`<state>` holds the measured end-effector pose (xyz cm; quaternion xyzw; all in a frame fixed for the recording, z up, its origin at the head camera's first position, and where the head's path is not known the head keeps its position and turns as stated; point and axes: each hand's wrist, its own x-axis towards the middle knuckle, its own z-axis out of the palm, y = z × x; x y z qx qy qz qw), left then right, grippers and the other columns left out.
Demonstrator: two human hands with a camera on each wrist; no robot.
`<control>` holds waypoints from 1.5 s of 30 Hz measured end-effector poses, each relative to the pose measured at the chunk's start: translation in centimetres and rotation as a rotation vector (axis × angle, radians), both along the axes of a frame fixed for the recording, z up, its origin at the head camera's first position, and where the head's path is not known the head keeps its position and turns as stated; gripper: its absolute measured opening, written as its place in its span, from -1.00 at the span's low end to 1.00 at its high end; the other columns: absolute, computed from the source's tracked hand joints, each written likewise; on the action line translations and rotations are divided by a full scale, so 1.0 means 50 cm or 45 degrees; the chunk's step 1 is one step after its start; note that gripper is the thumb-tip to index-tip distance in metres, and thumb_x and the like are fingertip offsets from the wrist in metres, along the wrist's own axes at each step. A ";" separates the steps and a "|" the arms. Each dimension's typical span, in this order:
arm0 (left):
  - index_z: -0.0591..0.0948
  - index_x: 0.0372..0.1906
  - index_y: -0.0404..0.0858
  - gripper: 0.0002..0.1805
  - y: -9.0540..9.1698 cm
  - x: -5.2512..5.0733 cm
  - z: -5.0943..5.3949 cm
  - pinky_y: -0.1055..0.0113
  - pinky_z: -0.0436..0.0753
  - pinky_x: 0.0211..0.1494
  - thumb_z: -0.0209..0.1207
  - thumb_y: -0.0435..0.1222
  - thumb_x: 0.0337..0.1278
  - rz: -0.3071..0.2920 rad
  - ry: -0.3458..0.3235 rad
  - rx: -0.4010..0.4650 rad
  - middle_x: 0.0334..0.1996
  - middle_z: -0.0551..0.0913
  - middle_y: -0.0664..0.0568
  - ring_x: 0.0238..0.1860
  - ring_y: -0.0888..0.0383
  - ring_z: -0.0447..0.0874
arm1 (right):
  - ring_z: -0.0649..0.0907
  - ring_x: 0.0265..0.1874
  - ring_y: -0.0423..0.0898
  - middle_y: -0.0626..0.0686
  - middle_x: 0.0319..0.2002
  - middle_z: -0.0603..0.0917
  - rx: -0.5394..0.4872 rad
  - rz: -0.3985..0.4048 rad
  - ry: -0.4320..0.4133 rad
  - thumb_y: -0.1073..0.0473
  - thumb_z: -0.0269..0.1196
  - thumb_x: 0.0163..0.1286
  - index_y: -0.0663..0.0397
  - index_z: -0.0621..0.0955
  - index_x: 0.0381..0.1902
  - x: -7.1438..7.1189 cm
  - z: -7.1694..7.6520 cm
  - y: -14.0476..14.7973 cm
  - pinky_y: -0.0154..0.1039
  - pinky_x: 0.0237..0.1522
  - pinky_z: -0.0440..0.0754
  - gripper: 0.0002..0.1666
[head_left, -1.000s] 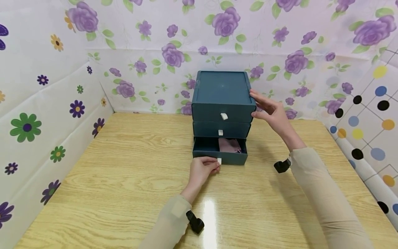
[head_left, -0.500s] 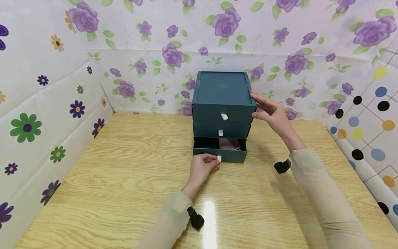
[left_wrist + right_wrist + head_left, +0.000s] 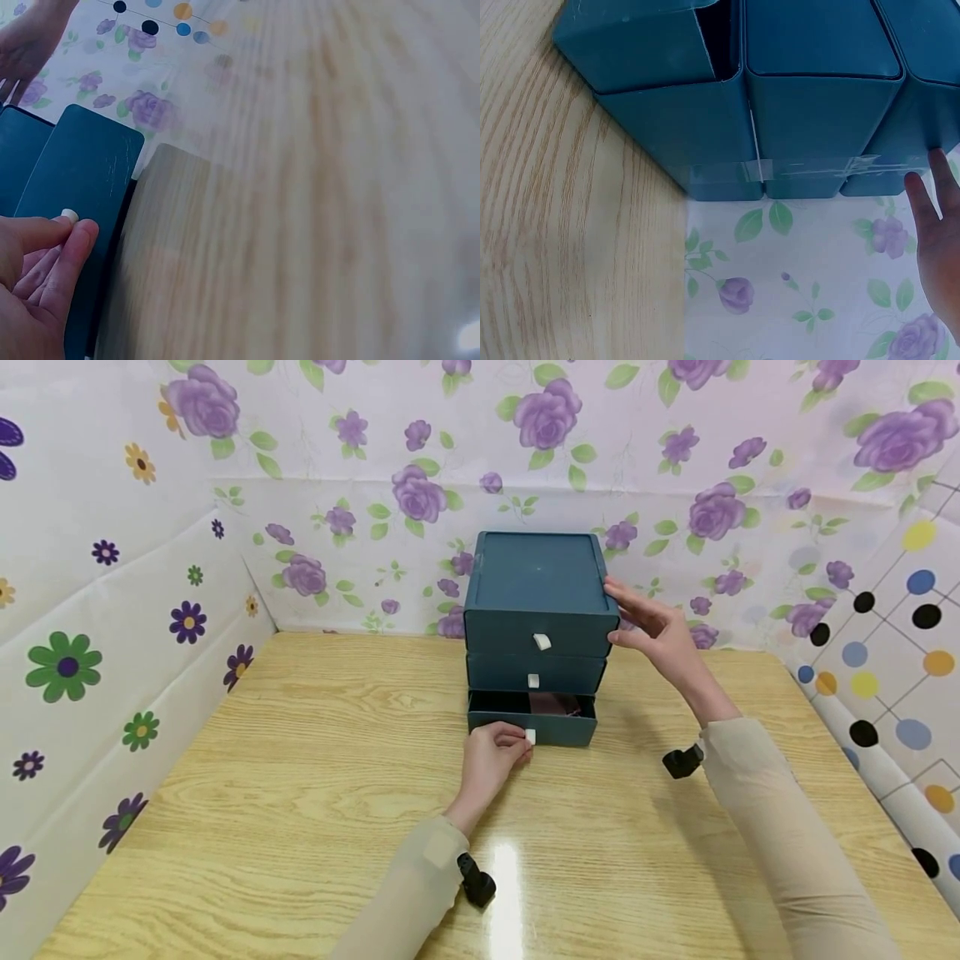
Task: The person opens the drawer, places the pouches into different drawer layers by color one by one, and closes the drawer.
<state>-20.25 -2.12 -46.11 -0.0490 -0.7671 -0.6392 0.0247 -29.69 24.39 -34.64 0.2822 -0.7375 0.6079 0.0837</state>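
A dark teal drawer unit (image 3: pixel 536 572) with three stacked drawers stands at the back of the table. Its bottom drawer (image 3: pixel 562 732) is partly pulled out, and part of a dusty-pink cloth item (image 3: pixel 553 703) shows inside. My left hand (image 3: pixel 489 762) pinches the white tab (image 3: pixel 530 737) on that drawer's front; the left wrist view shows thumb and fingertips on the tab. My right hand (image 3: pixel 660 633) rests against the right side of the top drawer (image 3: pixel 573 633), fingers fairly straight. In the right wrist view, fingertips touch the unit's side.
The wooden table (image 3: pixel 337 777) stretches out in front and to both sides. Floral sheeting (image 3: pixel 337 560) hangs directly behind the unit. A flower-print wall (image 3: pixel 112 610) stands at left and a dotted one (image 3: pixel 892 652) at right. Clear tape (image 3: pixel 810 166) runs across the unit's side.
The bottom drawer has slid inward, with my left hand moving forward on its tab. Less of the pink cloth item shows now. My right hand has stayed against the unit.
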 end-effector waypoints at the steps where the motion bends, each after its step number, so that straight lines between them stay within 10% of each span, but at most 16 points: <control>1: 0.71 -0.23 -0.45 -0.90 0.001 -0.002 0.000 0.40 0.77 -0.27 0.28 -0.48 0.16 -0.001 0.004 -0.001 -0.33 0.79 -0.26 -0.32 -0.02 0.83 | 0.38 0.45 -0.22 -0.07 0.49 0.35 -0.003 0.001 -0.001 0.38 0.28 0.34 0.01 0.43 0.42 0.000 0.000 0.000 -0.27 0.47 0.36 -0.30; 45: 0.77 -0.21 -0.42 -0.87 0.005 -0.084 -0.007 0.35 0.78 -0.25 0.32 -0.47 0.13 0.057 0.036 -0.016 -0.31 0.80 -0.25 -0.27 -0.04 0.83 | 0.43 0.42 -0.22 -0.06 0.47 0.38 -0.055 0.022 0.000 0.41 0.29 0.32 0.07 0.44 0.41 -0.002 -0.003 -0.001 -0.45 0.39 0.41 -0.30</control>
